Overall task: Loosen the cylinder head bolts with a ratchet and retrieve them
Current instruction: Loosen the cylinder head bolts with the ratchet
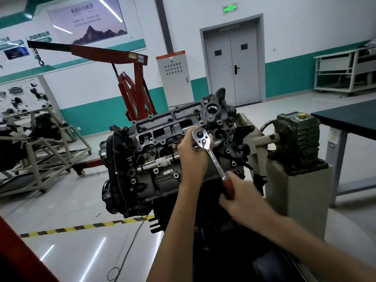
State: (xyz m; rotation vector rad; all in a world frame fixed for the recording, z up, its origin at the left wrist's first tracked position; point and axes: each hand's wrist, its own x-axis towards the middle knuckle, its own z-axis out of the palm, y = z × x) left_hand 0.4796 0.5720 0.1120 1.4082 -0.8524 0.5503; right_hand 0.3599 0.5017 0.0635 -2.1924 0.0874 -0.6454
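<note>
The glossy grey workshop floor (pixel 71 251) lies open to your left, crossed by a yellow-and-black striped tape line (pixel 81 227) that runs up to the foot of the engine. Behind it stands a red steel engine hoist (pixel 134 92), its boom reaching away to the left, well apart from your arms. In front of you the grey cast-metal cylinder head (pixel 162 131) sits on its engine, tilted so that its open top face looks toward you. On its right end the engine joins a shaft from a green cast gearbox (pixel 297 137) on a pale pedestal. That pedestal stands just beside your right forearm and bounds the room on that side. A dark-topped bench (pixel 345 119) stands farther right.

The chrome ratchet with a red grip (pixel 211 151) stands over the right part of the head, its round end up and its handle slanting down toward you. Your left hand (pixel 192 157) reaches straight up from below, its fingers curled beneath the ratchet's round end, steadying it there. Your right hand (pixel 242 196), blurred, comes in from the lower right and is wrapped round the red grip. A chrome rod (pixel 158 162) lies across the head, touching the left side of your left hand. Your left hand hides the bolt under the ratchet, and you cannot tell whether it is seated.
</note>
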